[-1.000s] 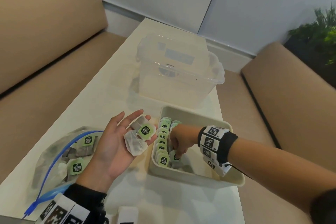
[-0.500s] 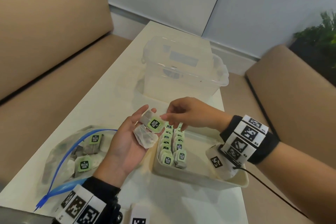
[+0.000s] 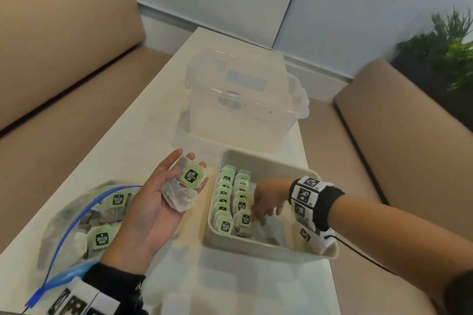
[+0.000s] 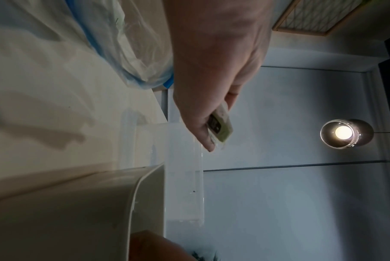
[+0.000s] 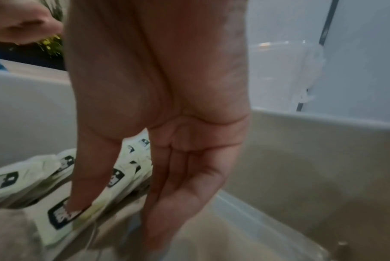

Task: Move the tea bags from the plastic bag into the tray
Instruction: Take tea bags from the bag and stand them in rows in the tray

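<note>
Green-tagged tea bags (image 3: 231,202) stand in two rows inside the beige tray (image 3: 266,250), where the right hand (image 3: 268,199) reaches down, fingers extended, thumb pressing the nearest bag's tag. Beside it, the left hand (image 3: 156,202) lies palm-up and flat, carrying spare bags (image 3: 183,186) above the plastic bag (image 3: 76,225) on the desk (image 3: 138,120). Placing appears under way; next, the right hand likely must pick from that palm.
</note>
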Action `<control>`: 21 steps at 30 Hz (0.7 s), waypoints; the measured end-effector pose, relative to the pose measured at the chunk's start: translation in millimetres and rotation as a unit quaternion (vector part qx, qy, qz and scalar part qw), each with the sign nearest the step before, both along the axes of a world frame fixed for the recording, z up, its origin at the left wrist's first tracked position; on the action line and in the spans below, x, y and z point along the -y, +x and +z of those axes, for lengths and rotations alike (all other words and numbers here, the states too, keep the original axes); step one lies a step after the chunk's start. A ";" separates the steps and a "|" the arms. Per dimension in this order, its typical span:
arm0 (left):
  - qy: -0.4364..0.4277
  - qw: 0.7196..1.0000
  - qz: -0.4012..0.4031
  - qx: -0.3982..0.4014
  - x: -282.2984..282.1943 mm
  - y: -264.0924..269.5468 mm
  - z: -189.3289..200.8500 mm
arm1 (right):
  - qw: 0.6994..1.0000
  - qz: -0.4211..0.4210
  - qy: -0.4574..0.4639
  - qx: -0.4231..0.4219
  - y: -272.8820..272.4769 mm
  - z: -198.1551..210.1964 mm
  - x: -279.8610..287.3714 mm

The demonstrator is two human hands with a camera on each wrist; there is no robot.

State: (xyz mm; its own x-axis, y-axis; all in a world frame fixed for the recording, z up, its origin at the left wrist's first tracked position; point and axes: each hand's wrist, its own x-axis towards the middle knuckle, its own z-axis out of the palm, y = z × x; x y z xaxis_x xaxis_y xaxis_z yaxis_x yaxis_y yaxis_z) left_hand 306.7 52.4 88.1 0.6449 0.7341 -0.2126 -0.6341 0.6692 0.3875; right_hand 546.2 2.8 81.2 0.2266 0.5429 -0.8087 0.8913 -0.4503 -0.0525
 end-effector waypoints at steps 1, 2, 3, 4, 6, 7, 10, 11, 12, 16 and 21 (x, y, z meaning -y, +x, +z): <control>0.000 1.000 -0.002 -0.003 -0.2 0.0 -1.3 | 1.000 -0.004 0.015 -0.018 -2.0 0.7 -0.2; 0.000 1.000 -0.003 -0.004 -0.5 0.0 -2.3 | 0.999 -0.003 0.028 -0.031 -4.3 1.5 -0.5; 0.001 1.000 -0.003 -0.007 -0.7 0.3 -3.3 | 0.998 0.001 0.040 -0.038 -5.9 0.7 -1.2; 0.002 1.000 -0.004 -0.010 -0.5 0.2 -3.6 | 0.998 0.005 0.048 -0.037 -6.8 -0.8 -1.6; 0.004 1.000 -0.002 -0.009 -0.8 -0.3 -3.5 | 0.998 0.010 0.057 -0.027 -6.7 -4.8 -2.7; 0.003 1.000 0.002 -0.009 -1.1 -0.2 -2.1 | 0.998 0.009 0.056 -0.026 -5.8 -5.8 -3.3; -0.003 1.000 0.006 -0.019 -2.5 -0.3 -1.3 | 0.998 -0.008 0.055 -0.040 -5.6 -2.7 -2.6; -0.002 1.000 0.010 -0.022 -2.6 0.1 -0.4 | 0.997 -0.014 0.057 -0.047 -5.7 -2.2 -1.9; 0.000 1.000 0.009 -0.024 -2.6 0.9 0.3 | 0.997 -0.019 0.059 -0.051 -6.3 -2.2 -1.1; 0.010 1.000 -0.004 -0.016 -2.0 1.4 1.7 | 0.997 -0.028 0.059 -0.048 -5.9 -7.3 0.2; 0.000 1.000 0.012 -0.029 -1.4 0.3 -0.6 | 0.996 -0.035 0.077 -0.033 -1.8 -0.5 -4.0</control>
